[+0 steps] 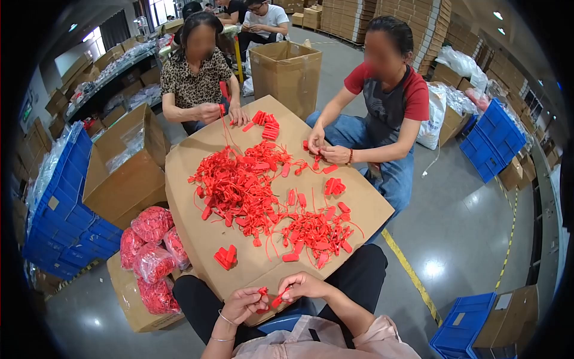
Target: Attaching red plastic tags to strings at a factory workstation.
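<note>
Close to my body, at the near edge of a cardboard-topped table (197,239), my left hand (241,305) is closed on a small bunched red cord (263,291). Just right of it, the fingertips of my right hand (305,286) pinch a small flat red tag (277,300). Whether the two red pieces are joined I cannot tell. Beyond my hands lies a loose heap of red corded tags (317,234). A larger tangled red heap (239,185) covers the middle of the table. A neat stack of red tags (225,257) sits to the left.
Two people (200,78) (388,90) handle red pieces across the table. Bagged red pieces (154,262) and an open carton (125,167) stand at the left. Blue crates (463,323) stand low on the right; a tall carton (287,75) is behind the table.
</note>
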### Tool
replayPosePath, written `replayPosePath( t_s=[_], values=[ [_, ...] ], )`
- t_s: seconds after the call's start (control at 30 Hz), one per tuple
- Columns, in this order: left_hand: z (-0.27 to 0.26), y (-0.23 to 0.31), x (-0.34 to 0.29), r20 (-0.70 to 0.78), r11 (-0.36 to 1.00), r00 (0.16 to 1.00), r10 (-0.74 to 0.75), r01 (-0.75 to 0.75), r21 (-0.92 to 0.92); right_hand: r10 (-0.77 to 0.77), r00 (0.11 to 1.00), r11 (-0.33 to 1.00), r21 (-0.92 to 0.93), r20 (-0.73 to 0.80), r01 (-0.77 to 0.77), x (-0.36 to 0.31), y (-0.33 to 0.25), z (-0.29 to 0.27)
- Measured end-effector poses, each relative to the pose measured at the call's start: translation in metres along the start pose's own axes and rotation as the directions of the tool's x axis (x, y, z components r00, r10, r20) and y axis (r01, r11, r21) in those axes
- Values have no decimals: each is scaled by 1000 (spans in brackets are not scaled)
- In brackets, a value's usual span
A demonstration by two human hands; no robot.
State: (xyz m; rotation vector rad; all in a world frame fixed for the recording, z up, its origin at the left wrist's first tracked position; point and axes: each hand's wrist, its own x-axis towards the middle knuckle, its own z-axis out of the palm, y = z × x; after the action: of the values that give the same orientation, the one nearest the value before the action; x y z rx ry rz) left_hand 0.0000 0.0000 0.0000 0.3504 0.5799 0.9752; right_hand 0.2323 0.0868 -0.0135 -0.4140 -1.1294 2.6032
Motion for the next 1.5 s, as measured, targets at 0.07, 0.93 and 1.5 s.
replayPosePath(
  t_s=[0.07,0.93,1.5],
  values=[
    [3,-1,1,-60,996,998,7,-1,89,-109,992,887,-456,-70,65,1,-9,11],
    [33,-21,32,-104,282,832,545,-66,957,-334,782,942,-160,-526,294,17,40,23],
    [39,-8,22,-173,465,881,440,-59,883,-363,785,931,-171,-501,321,19,39,27]
  ],
)
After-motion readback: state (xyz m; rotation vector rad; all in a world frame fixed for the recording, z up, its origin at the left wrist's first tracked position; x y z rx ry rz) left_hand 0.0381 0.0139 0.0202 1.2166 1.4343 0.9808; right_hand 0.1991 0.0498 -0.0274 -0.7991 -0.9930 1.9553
